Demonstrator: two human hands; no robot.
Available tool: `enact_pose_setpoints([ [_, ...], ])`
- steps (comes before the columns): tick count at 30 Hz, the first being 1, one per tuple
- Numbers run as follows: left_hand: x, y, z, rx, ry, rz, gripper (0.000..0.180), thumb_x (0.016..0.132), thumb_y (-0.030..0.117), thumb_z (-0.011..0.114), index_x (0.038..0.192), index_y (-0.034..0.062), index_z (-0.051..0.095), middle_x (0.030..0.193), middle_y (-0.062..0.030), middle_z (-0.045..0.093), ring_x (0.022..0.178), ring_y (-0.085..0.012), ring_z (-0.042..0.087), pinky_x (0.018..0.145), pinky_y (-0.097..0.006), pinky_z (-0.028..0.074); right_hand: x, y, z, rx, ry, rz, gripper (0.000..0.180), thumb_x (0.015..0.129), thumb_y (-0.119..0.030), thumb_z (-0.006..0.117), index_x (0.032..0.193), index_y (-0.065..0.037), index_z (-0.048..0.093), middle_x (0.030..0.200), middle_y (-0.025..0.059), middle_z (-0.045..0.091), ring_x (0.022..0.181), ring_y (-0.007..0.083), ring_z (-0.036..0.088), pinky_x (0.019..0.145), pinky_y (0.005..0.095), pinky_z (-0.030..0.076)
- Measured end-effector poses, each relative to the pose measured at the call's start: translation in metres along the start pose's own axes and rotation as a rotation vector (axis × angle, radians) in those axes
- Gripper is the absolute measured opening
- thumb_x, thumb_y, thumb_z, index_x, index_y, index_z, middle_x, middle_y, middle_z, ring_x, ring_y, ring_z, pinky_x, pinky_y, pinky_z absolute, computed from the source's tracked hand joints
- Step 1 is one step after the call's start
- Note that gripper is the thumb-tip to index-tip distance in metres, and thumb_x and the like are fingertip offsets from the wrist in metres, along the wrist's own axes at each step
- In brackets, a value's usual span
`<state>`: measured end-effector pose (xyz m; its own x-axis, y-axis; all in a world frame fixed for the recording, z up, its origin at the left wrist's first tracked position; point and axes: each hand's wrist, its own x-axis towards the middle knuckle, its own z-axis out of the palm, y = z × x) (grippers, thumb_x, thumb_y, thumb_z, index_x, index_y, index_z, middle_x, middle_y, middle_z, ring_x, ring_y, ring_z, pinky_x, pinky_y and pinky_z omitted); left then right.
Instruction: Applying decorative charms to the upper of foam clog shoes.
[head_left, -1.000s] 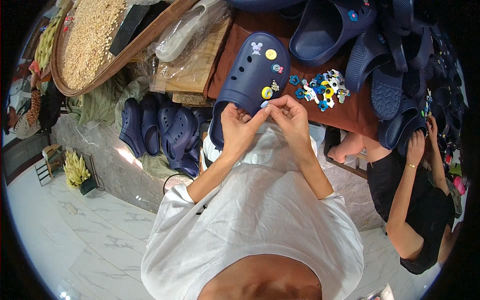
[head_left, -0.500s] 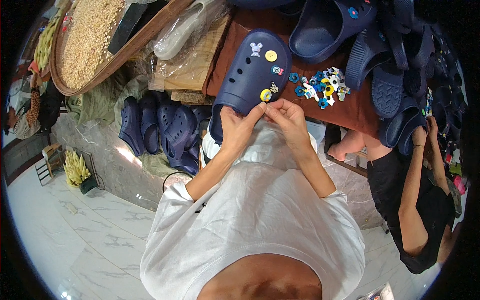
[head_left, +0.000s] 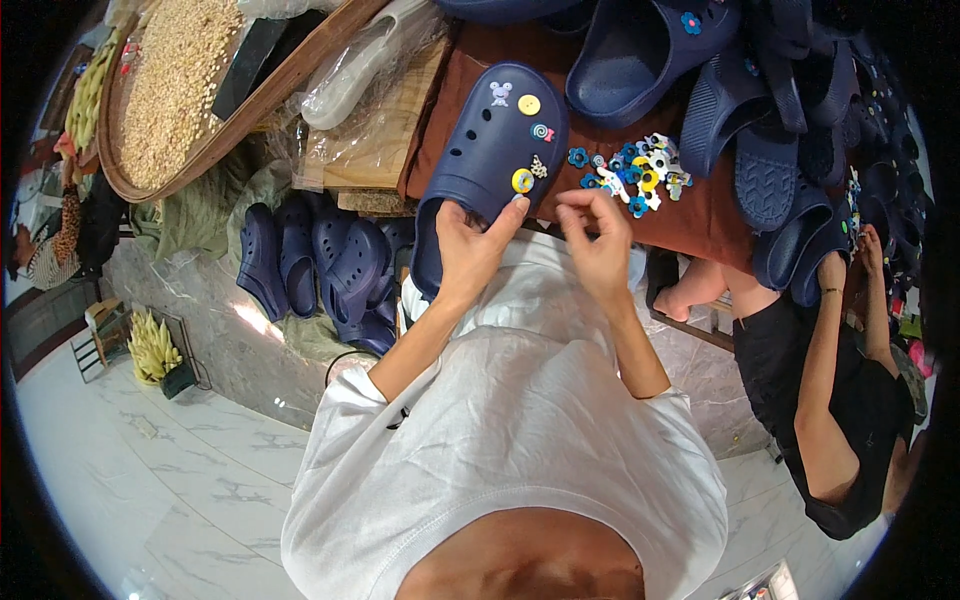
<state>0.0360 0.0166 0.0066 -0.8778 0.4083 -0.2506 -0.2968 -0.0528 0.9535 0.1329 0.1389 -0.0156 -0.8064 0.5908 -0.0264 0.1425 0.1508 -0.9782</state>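
A navy blue clog lies toe-away on the brown cloth. My left hand grips it by the opening's rim, the thumb on top and some fingers hidden inside. Along its upper sit a lilac mouse-head charm, a yellow button charm, a candy-shaped charm, a small pale charm and a round yellow charm near my left thumb tip. Just right of the clog, my right hand is off it, fingers loosely bent and apart from the thumb, nothing visible in them. Beyond it lies a pile of loose charms.
More navy clogs crowd the far right; others hang or stand at left. A wooden board carries a plastic-wrapped white shoe form. A grain-filled tray sits far left. Another person's arm works at right.
My right hand has let go near the round yellow charm and drawn back to the right. The left hand keeps its grip on the clog. The view has shifted slightly.
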Motion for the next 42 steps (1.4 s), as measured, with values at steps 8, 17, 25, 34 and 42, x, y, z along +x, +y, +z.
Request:
enact_pose_setpoints([
  [8,0.002,-0.004,-0.002,-0.079,-0.128,-0.008,0.053,0.078,-0.001,0.071,0.124,-0.0072,0.045,0.121,-0.0135,0.056,0.106,-0.0181,0.058,0.091,-0.028,0.047,0.04,0.003,-0.028,-0.787,0.176,-0.276,0.025,0.078,-0.011,0.068,0.102,-0.003,0.062,0.091,0.0128,0.056,0.087,0.0318,0.055,0.075,0.0406,0.044],
  [17,0.007,0.006,-0.009,-0.11,-0.201,-0.107,0.054,0.08,0.0,0.068,0.128,-0.0062,0.042,0.124,-0.0138,0.054,0.112,-0.0183,0.055,0.097,-0.028,0.043,0.049,0.005,-0.03,-0.856,0.158,-0.228,0.018,0.078,-0.01,0.066,0.095,-0.004,0.063,0.086,0.0123,0.057,0.083,0.0314,0.055,0.073,0.042,0.044],
  [25,0.004,-0.008,0.006,-0.1,-0.104,0.039,0.042,0.087,0.004,0.062,0.125,-0.0074,0.046,0.121,-0.0118,0.057,0.107,-0.0148,0.056,0.094,-0.027,0.044,0.046,0.009,-0.029,-0.81,0.171,-0.269,0.018,0.079,-0.01,0.065,0.096,-0.005,0.064,0.087,0.0118,0.057,0.084,0.0309,0.055,0.073,0.0419,0.044],
  [34,0.003,-0.012,0.012,0.03,-0.017,0.124,0.033,0.089,0.006,0.061,0.117,-0.0091,0.053,0.11,-0.0117,0.063,0.097,-0.0129,0.06,0.085,-0.025,0.048,0.046,0.009,-0.032,-0.766,0.137,-0.28,0.02,0.081,-0.013,0.066,0.099,-0.006,0.065,0.088,0.0115,0.059,0.084,0.0304,0.055,0.074,0.0409,0.044],
  [42,0.003,-0.02,0.012,0.018,0.01,0.126,0.032,0.087,0.006,0.064,0.115,-0.0087,0.056,0.107,-0.0109,0.064,0.092,-0.0112,0.06,0.08,-0.023,0.049,0.05,-0.005,-0.021,-0.794,0.115,-0.293,0.024,0.078,-0.015,0.07,0.099,-0.005,0.066,0.088,0.0116,0.056,0.084,0.0303,0.054,0.074,0.0404,0.043],
])
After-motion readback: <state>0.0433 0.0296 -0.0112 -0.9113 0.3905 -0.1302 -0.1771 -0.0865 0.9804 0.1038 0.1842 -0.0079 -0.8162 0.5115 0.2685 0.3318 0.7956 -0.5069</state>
